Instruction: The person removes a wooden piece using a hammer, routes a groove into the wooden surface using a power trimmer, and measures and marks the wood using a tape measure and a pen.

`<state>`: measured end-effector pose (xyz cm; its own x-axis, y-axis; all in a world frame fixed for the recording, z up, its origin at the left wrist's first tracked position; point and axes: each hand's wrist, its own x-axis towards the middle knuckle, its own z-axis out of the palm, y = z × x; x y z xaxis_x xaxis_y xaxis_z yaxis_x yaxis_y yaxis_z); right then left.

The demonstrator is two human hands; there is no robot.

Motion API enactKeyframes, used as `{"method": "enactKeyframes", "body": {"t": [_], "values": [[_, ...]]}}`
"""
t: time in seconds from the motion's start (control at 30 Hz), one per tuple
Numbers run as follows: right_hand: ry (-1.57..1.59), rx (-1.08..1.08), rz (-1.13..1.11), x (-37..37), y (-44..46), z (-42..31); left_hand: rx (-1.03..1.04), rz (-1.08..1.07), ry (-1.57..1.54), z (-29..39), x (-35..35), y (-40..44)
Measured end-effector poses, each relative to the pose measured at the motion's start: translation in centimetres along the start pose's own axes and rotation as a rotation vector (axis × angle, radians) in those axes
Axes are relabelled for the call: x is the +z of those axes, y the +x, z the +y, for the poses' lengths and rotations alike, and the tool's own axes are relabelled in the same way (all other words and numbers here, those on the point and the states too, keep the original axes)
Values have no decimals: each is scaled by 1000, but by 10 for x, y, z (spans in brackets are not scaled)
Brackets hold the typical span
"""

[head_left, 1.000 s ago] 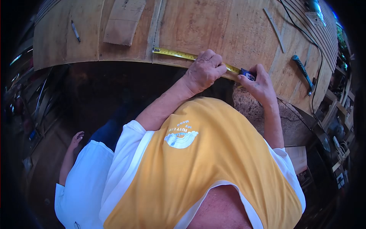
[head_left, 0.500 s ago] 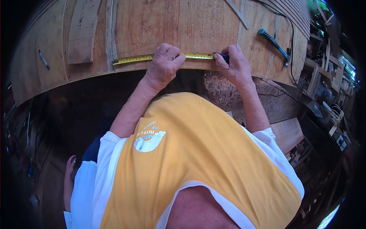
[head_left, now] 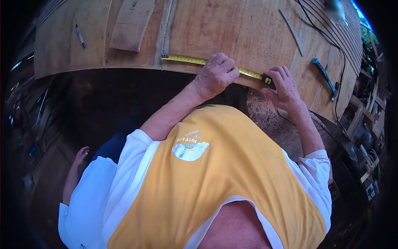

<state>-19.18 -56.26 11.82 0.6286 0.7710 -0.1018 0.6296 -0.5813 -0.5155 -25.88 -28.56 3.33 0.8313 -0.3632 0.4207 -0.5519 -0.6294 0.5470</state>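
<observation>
A yellow tape measure (head_left: 184,59) lies stretched along the near edge of the wooden worktop (head_left: 199,29), its hooked end at the left by a seam in the boards. My left hand (head_left: 217,74) is closed over the middle of the blade, fingers curled and pressed down on it. Whether those fingers also hold something small is hidden. At the blade's right end, my right hand (head_left: 285,89) grips the dark case, its fingers over the top and thumb on the near side. Part of the case shows beside the fingers.
A hammer (head_left: 325,79) and a metal strip (head_left: 292,32) lie right of my hands, near a black cable (head_left: 319,25). A wooden board (head_left: 132,25) and a pen (head_left: 80,36) lie left. Another person's hand (head_left: 82,154) hangs at lower left.
The view has swung, so the worktop and its things appear farther right. My right hand has shifted its hold and more of the case shows. My left hand stays on the blade.
</observation>
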Motion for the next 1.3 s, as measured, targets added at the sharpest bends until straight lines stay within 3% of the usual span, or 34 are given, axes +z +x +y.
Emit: {"method": "enactKeyframes", "body": {"t": [0.13, 0.47, 0.6, 0.7, 0.83, 0.93, 1.07, 1.3], "values": [[-24, 55, 126, 23, -2, 8, 4, 29, -2, -1, 1, 1], [-88, 92, 118, 23, -1, 5, -21, 25, -44, 3, -5, -2], [-127, 117, 106, 19, -7, 4, -125, 139, -105, 10, -45, 5], [-114, 107, 122, 24, -2, 5, -237, 331, 104, -36, -96, -2], [-100, 66, 128, 29, 5, 10, -479, 462, 622, -149, -188, -43], [-128, 94, 107, 25, -5, 5, -503, 270, 888, -244, -253, -96], [-164, 109, 101, 22, -5, 5, -442, -120, 1062, -308, -294, -136], [-177, 146, 67, 24, -6, 5, -518, -65, 855, -345, -324, -158]]}}
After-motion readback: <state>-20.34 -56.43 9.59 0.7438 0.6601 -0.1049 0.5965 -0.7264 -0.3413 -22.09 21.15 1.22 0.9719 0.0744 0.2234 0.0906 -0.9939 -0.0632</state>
